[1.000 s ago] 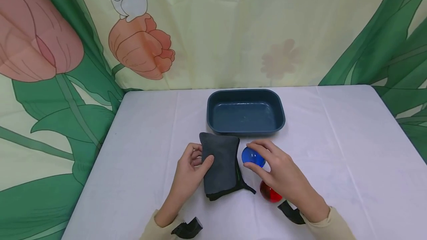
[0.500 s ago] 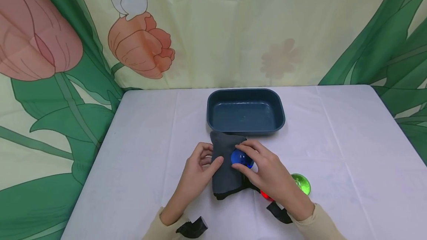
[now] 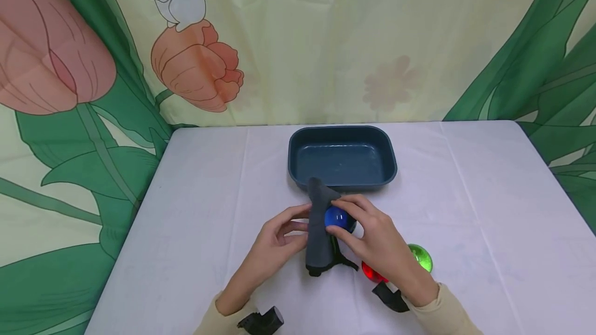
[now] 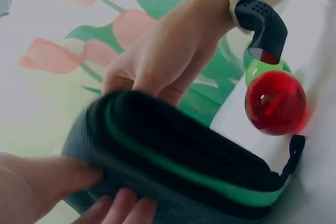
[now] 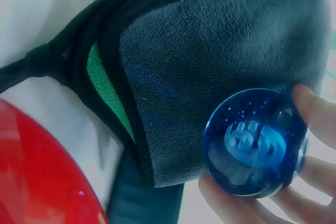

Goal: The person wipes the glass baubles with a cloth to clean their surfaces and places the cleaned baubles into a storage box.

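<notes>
A dark grey folded cloth (image 3: 318, 244) with black edging stands nearly edge-on at the front of the table, and a green inner layer (image 4: 210, 183) shows along its fold. My left hand (image 3: 272, 247) holds it from the left, thumb and fingertips on its outer face. In my right hand (image 3: 377, 234) a clear blue glass ball (image 5: 255, 142) is pinched between thumb and fingers, right at the cloth's right face. A loop (image 4: 295, 153) sticks out from the cloth's near corner.
A dark blue rectangular tray (image 3: 342, 129) lies behind the hands, its front rim close to the cloth's top. A red ball (image 4: 275, 102) and a green ball (image 3: 420, 256) rest on the white table near my right wrist. A printed curtain (image 3: 302, 40) hangs behind.
The cloth has shifted right and turned from broad face-up to nearly edge-on. My left thumb has slid to its left side. The blue ball has moved left to the cloth, uncovering the green ball.
</notes>
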Tool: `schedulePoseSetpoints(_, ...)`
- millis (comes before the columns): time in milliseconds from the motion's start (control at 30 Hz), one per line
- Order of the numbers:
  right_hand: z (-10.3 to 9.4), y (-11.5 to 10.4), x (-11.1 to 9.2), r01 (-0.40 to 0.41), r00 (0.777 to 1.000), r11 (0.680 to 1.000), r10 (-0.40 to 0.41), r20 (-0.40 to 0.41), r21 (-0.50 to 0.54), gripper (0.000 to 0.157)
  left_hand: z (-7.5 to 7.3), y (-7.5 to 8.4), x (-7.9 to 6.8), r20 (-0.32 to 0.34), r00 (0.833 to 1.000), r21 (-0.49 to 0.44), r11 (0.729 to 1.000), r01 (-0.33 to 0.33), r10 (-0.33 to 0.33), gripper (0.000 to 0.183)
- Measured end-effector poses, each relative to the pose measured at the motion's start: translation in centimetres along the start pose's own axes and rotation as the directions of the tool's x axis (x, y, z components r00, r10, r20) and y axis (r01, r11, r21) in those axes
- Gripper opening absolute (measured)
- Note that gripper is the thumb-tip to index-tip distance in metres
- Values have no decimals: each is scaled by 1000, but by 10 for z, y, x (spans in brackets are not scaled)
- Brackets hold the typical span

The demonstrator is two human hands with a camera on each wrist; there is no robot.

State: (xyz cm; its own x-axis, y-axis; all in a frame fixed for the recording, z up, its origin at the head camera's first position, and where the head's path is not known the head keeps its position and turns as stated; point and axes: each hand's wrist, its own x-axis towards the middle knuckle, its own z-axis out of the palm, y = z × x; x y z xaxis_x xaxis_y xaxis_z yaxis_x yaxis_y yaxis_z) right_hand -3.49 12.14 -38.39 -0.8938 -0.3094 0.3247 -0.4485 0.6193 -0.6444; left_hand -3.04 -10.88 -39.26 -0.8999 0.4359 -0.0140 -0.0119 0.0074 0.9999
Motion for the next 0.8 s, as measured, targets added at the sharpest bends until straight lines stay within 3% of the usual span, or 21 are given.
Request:
schedulePoseSetpoints(100,0,0,0,4,1000,1000,-4,0,28,51,-1,-3,0,-5,1000,-13,999,-31,31,58)
schedulePoseSetpoints(200,0,-2,-1,0,1000,998,-1,2,58,50,-2,-6,1,-9,996,45,995,-91,92,62)
schedulePoseSetpoints(433,-3,-5,0,-58,997,990,52,49,125,57,1,-14,7,-36,973,134,966,-221,227,63)
schedulePoseSetpoints(600,-5,-6,1,-62,997,984,55,48,166,56,5,-20,10,-30,960,168,948,-270,279,70)
schedulePoseSetpoints(700,-6,-6,2,-59,998,979,52,39,194,55,7,-22,13,2,949,216,927,-307,314,78)
schedulePoseSetpoints(800,-7,-5,2,-61,998,975,54,40,214,54,9,-24,16,30,928,286,887,-363,370,81)
